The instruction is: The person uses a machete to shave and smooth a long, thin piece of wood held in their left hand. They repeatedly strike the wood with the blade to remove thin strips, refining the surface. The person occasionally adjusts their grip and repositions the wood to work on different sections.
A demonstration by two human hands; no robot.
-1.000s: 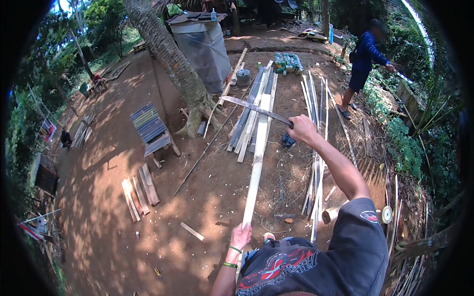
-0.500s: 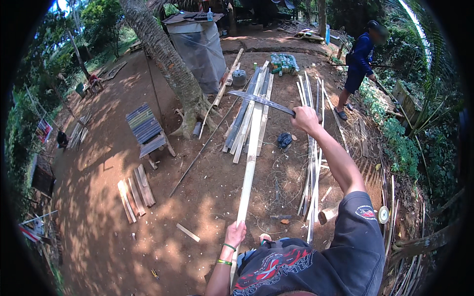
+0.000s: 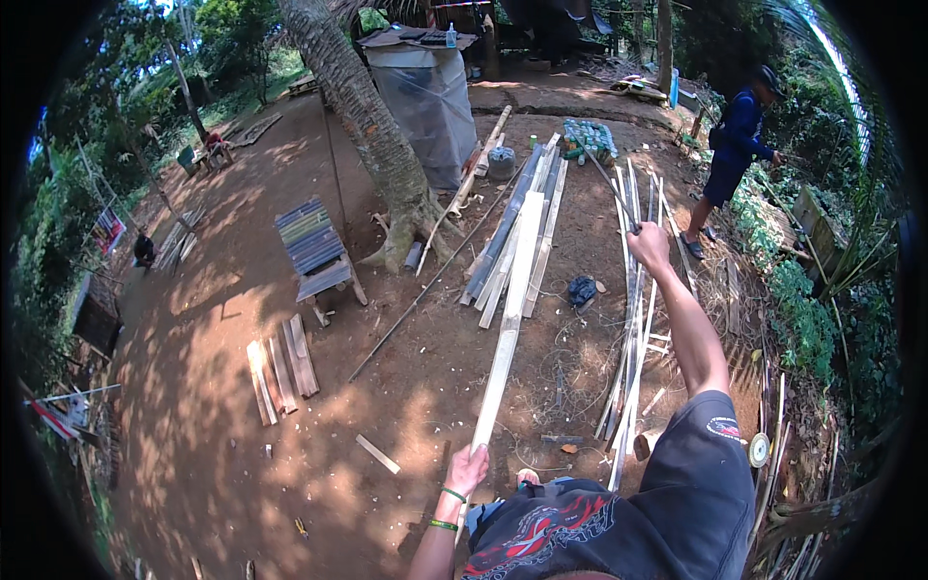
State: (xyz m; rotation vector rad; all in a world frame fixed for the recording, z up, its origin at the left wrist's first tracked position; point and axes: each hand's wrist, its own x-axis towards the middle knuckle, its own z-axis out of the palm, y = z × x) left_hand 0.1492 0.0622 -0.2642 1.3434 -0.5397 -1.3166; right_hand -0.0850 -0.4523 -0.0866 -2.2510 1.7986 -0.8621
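My left hand (image 3: 467,470) is closed around the lower part of a long pale bamboo strip (image 3: 508,333), which points forward and away from me. My right hand (image 3: 650,247) grips a machete (image 3: 621,196) by its handle, out to the right with the arm stretched forward. The blade looks thin from here and slants up and left, apart from the strip. Beyond the strip's far end, more bamboo slats (image 3: 553,213) lie in a pile on the ground.
Long thin strips (image 3: 633,338) lie to the right. Short slats (image 3: 300,358) and a slatted stand (image 3: 311,237) are at left, near a leaning tree trunk (image 3: 362,106). A person in blue (image 3: 737,145) stands at the far right. A dark bundle (image 3: 581,289) lies on the dirt.
The machete has come off the strip, swinging right, its blade turning from crosswise to pointing forward. My left hand still holds the strip. The whole view has shifted slightly.
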